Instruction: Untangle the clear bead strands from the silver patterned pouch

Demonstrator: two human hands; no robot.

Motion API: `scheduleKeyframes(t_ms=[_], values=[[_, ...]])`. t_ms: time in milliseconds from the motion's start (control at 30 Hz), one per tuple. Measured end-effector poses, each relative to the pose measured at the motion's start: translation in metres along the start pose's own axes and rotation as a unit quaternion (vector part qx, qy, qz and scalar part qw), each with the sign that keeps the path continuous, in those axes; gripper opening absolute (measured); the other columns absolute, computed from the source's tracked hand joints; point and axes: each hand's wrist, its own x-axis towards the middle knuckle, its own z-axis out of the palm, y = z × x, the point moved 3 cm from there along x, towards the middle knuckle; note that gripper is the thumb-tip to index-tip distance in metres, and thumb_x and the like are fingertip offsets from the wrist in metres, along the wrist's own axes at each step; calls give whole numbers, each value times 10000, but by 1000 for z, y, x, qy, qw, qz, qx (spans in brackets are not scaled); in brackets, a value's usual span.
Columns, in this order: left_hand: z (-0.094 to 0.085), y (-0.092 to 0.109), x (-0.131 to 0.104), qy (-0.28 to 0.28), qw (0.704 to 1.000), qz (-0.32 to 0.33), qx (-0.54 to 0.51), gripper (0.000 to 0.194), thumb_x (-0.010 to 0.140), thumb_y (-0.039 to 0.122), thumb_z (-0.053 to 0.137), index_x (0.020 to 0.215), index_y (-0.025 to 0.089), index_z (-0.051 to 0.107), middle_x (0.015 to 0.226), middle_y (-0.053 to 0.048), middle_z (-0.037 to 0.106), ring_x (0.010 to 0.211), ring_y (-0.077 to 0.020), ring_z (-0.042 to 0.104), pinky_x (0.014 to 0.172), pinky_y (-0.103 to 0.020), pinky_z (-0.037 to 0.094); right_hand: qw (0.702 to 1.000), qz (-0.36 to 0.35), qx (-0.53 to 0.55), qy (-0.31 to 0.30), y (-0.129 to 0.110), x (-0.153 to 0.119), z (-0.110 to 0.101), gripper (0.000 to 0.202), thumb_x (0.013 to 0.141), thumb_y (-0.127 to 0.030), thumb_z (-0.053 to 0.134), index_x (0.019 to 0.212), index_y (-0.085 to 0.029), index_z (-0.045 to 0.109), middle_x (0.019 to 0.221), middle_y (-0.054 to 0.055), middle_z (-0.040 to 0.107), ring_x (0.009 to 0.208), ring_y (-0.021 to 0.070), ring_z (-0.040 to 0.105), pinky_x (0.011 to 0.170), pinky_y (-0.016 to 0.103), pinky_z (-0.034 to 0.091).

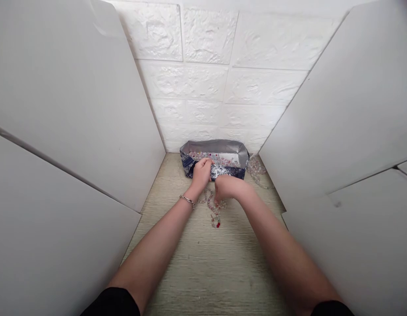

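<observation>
A dark blue patterned box (228,171) with a silver lining stands against the wall, and small pink, clear and red beads (223,160) lie inside it. My left hand (202,171) is closed at the box's front edge; what its fingers pinch is too small to name. Just to its right, in front of the box, my right hand (225,188) is closed with its fingers pointing down at a beaded strand (214,210). The strand lies in loops on the wooden surface, with red beads at its near end. What the right fingertips hold is hidden.
A heap of clear and pink bead strands (257,166) lies right of the box. White panels (74,101) rise on the left, and more panels (338,123) on the right. A white brick-patterned wall (203,81) closes off the back.
</observation>
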Motion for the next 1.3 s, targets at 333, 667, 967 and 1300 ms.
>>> scheduleKeyframes(t_ms=[333,667,967,1300], values=[[0,0,-1,14,1000,17,22,167,707,294,388,655,169,485,410,74,331,313,-50,317,356,-195,249,998,39,-46,-29,-16,-6,4,399,391,-34,610,285,-202,264,380,-3,341,569,209,516,554,326,357],[0,-2,0,13,1000,2,11,190,720,316,375,667,171,484,398,73,330,318,-53,299,363,-198,254,974,9,156,167,3,4,-37,186,684,-213,349,504,-182,385,568,32,487,569,140,436,569,280,349],[2,-5,1,13,1000,7,6,191,718,317,381,668,165,484,384,83,279,299,-45,277,335,-186,249,702,73,641,301,44,41,-44,29,617,-170,419,638,-188,408,591,-21,406,499,76,383,490,205,377],[3,-1,-1,-2,999,20,44,206,724,307,369,668,159,501,408,68,328,361,-52,313,407,-188,271,948,68,262,167,26,44,-52,164,647,-230,410,802,-210,460,869,44,520,810,185,476,723,337,394]])
